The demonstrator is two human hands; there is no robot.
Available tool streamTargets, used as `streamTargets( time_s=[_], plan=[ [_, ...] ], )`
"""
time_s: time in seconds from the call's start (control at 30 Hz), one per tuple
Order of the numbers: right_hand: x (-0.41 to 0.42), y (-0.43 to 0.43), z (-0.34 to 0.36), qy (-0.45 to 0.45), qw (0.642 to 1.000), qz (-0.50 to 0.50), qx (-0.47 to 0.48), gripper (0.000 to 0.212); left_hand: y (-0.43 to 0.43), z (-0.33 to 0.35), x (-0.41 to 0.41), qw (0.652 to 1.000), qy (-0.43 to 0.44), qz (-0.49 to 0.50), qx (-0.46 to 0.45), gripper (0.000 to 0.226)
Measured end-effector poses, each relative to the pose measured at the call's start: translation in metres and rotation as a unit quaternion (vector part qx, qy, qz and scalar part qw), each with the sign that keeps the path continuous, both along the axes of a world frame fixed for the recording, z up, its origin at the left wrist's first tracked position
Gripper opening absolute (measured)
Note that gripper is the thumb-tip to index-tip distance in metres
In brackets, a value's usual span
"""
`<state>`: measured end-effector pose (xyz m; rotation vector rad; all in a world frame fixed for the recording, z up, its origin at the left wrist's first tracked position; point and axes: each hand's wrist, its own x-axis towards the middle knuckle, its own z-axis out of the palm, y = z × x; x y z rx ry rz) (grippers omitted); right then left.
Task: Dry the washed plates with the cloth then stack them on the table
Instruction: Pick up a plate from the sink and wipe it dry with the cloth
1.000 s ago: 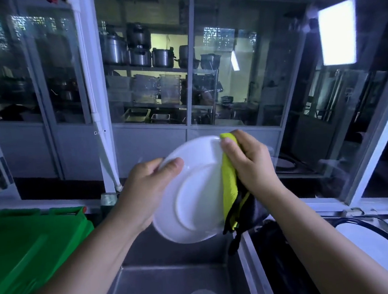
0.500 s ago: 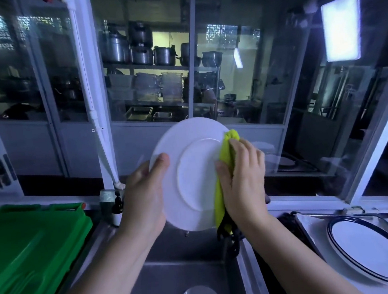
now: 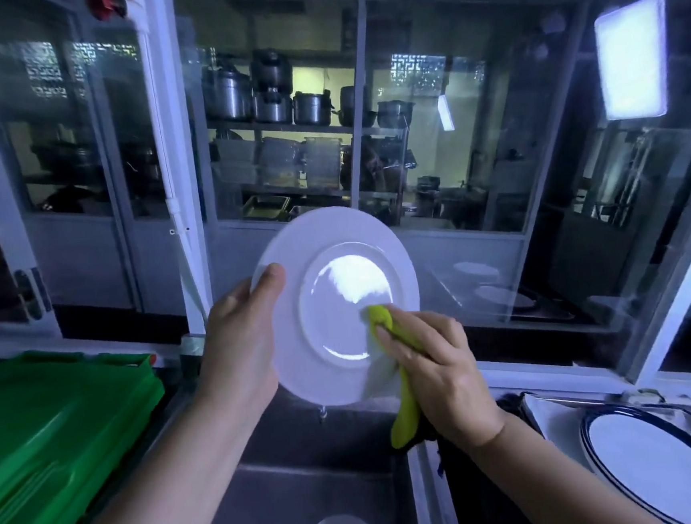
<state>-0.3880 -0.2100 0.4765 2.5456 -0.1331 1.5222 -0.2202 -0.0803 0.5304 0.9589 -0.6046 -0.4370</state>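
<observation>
Left hand (image 3: 238, 346): pinches the plate (image 3: 339, 300) rim.
Right hand (image 3: 438, 364): clutches the cloth (image 3: 405, 415); we should wipe away from that pinch (steadily).

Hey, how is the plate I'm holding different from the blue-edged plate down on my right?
The held plate is plain white; the blue-edged plate has a dark blue ring at its rim. The held plate is raised and tilted, gripped by the left hand and wiped with the cloth in the right hand; the blue-edged plate lies flat, untouched. Both are round and white-faced.
</observation>
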Motion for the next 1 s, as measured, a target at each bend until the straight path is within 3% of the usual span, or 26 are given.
streamTargets(
  time_s=[0.13,0.27,0.33,0.5,0.6,0.73,0.83,1.0],
  plan=[
    [-0.004,-0.019,0.045,-0.052,0.998,-0.015,0.032,0.031,0.0,-0.008,-0.012,1.0,0.008,-0.002,0.025,0.019],
    [-0.001,-0.027,0.076,0.056,0.993,0.025,0.096,0.043,0.001,-0.01,-0.021,0.999,0.037,0.007,0.032,0.019],
    [-0.002,-0.028,0.068,0.07,0.99,0.035,0.12,0.045,0.003,-0.009,-0.019,0.997,0.072,0.003,0.03,0.017],
    [-0.004,-0.013,0.017,0.005,0.984,0.038,0.176,0.057,0.004,-0.011,-0.014,0.99,0.14,0.007,0.006,0.028],
    [0.004,0.008,-0.013,-0.017,0.987,0.009,0.161,0.058,-0.003,-0.015,-0.014,0.982,0.189,0.002,-0.015,0.031],
    [0.023,0.028,-0.03,0.016,0.998,-0.028,0.056,0.047,-0.016,-0.026,-0.02,0.972,0.233,-0.003,-0.038,0.026],
    [0.037,0.037,-0.028,0.037,0.999,-0.031,0.002,0.045,-0.022,-0.028,-0.019,0.97,0.238,-0.026,-0.05,0.027],
    [0.037,0.03,-0.017,0.072,0.997,-0.005,-0.001,0.04,-0.022,-0.029,-0.003,0.974,0.224,-0.015,-0.04,0.027]
  ],
)
